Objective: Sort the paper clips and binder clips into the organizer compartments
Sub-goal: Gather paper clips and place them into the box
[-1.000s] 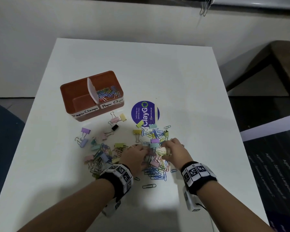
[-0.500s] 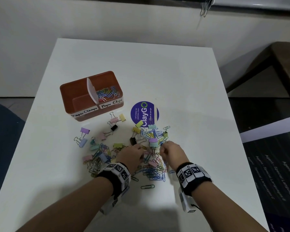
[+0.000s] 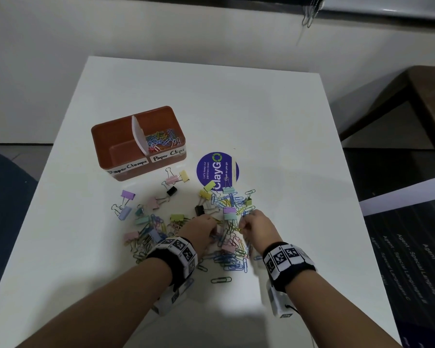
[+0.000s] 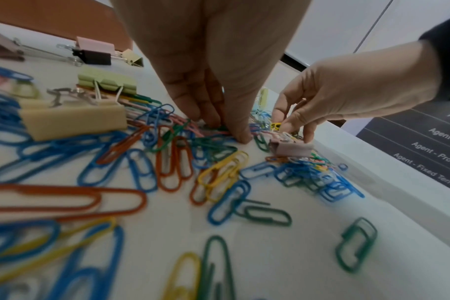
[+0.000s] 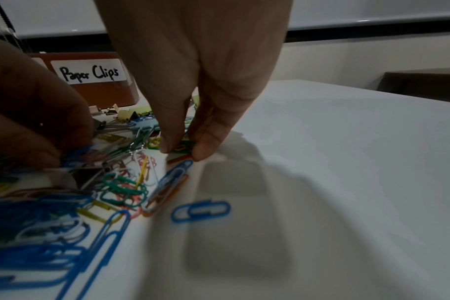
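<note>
The brown organizer [image 3: 103, 146] stands at the left of the table; its right compartment, labelled "Paper Clips" [image 5: 90, 73], holds several coloured clips, and the left one, labelled "Paper Clamps", shows none. A mixed pile of paper clips [image 3: 232, 259] and pastel binder clips [image 3: 128, 195] lies in front of it. My left hand [image 3: 212, 226] is down in the pile with its fingertips [image 4: 240, 138] pinched on paper clips. Beside it, my right hand [image 3: 242, 226] pinches yellow and green paper clips [image 5: 186, 144] between thumb and finger.
A round purple sticker [image 3: 217, 169] lies on the white table [image 3: 261, 116] behind the pile. Loose clips lie close to my wrists, such as a green paper clip [image 3: 221, 280]. The table's right edge drops off to a dark floor and a bench.
My right hand has shifted a little left, closer to the left hand. Both hands stay low over the middle of the pile.
</note>
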The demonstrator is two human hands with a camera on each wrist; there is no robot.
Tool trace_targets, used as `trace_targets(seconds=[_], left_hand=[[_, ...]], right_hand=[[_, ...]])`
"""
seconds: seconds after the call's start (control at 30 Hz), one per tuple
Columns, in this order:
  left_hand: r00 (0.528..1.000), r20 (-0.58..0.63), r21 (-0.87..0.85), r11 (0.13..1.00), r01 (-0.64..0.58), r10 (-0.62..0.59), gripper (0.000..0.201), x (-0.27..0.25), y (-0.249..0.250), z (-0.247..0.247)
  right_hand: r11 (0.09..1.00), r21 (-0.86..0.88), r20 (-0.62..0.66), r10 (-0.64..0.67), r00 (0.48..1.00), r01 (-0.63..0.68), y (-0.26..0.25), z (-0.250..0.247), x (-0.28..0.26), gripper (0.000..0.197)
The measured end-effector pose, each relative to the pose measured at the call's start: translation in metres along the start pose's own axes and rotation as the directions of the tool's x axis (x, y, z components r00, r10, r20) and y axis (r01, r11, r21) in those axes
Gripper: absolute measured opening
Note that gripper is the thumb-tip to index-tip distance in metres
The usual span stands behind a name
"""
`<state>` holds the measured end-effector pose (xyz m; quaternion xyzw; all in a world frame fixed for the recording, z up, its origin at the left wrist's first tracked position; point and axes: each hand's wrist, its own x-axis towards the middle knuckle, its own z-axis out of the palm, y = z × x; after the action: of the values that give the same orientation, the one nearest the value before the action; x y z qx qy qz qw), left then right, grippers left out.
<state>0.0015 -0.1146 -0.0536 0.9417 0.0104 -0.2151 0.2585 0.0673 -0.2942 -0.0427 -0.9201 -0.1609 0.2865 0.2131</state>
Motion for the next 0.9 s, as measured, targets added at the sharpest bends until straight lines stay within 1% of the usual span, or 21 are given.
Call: trace_targets(seconds=[0.03,0.1,0.23,0.33,0.43,0.53,0.57,0.67,0.73,0.9], left_hand=[[1.000,0.001,-0.011,1.000,0.017,-0.017,0.014,0.002,-0.001,-0.001],[0.999,0.019,0.003,0.999,0.037,-0.037,0.016,0.006,-0.001,-0.003],[0.998,0.044,0.113,0.992,0.050,-0.055,0.021,0.010,-0.001,-0.004],[0.998,0.038,0.210,0.977,0.040,-0.049,0.020,0.010,0.000,-0.002],[0.999,0.026,0.262,0.965,0.028,-0.036,0.017,0.008,0.001,0.001],[0.999,0.048,0.301,0.954,0.012,-0.027,0.013,0.009,0.000,0.001],[0.998,0.063,0.292,0.956,0.011,-0.030,0.013,0.009,0.000,0.001],[0.995,0.090,0.191,0.981,0.029,-0.047,0.013,0.009,0.002,-0.004],[0.996,0.078,0.120,0.992,0.037,-0.047,0.011,0.008,0.002,-0.006],[0.997,0.071,0.050,0.998,0.035,-0.039,0.021,0.007,0.002,-0.011]], right_hand=[[1.000,-0.019,-0.017,-0.014,1.000,0.014,0.001,0.001,0.001,0.011],[1.000,0.010,-0.016,-0.015,1.000,0.015,0.000,0.003,0.002,0.010],[1.000,0.010,0.022,0.018,1.000,-0.018,-0.005,0.000,0.001,0.024],[0.997,0.052,-0.010,0.057,0.998,-0.056,-0.004,0.001,-0.002,0.020],[0.997,0.032,-0.033,0.072,0.997,-0.071,-0.002,0.003,-0.004,0.024],[0.998,0.009,-0.036,0.061,0.997,-0.061,-0.001,0.002,-0.003,0.018],[0.998,0.004,-0.029,0.058,0.998,-0.058,-0.002,0.002,-0.003,0.016],[0.998,-0.047,-0.014,0.050,0.999,-0.050,-0.004,0.000,-0.003,0.013],[0.997,-0.076,-0.013,0.029,0.999,-0.030,-0.004,0.000,-0.003,0.013],[0.999,-0.039,-0.014,-0.037,0.999,0.036,-0.003,0.001,-0.003,0.011]])
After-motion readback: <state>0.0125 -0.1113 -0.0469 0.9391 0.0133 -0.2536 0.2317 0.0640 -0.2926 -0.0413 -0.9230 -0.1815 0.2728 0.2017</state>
